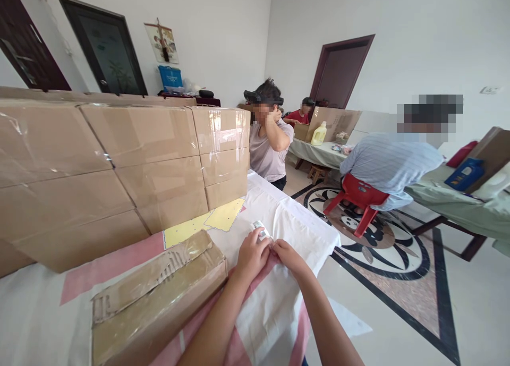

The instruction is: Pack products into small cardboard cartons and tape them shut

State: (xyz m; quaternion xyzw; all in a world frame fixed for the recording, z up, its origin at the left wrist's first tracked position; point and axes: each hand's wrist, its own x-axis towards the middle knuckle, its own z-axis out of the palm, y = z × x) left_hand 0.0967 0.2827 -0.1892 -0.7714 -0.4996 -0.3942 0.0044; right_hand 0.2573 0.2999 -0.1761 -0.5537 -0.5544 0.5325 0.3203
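Holding a small white packet (261, 229) at the cloth-covered table (274, 315)

Packet sits between the two hands, near the table's right-hand edge; whether it rests on the cloth or is held just above cannot be told; printed marks on it, too small to read. Left hand (252, 255): fingers curled over the packet and closed on it. Right hand (288, 255): thumb and fingertips drawn together at the packet's near end, just beside the left fingers; what lies between them is hidden, so cannot tell whether they grip it.

Cloth is white with pink bands and a yellow patch (225, 215); a long taped carton (159, 294) lies left of the left forearm; behind it, a stack of taped cardboard boxes (159, 177) fills the table's far left side.

Beyond the table: a person in a pale top (273, 153), one hand raised to the head; to the right, a person in a striped shirt (390, 161) on a red plastic seat (360, 196); farther back, a person in red (297, 116); near that one, a yellow bottle (319, 134); at far right, a blue bottle (465, 175); patterned medallion (402, 254) on the floor.
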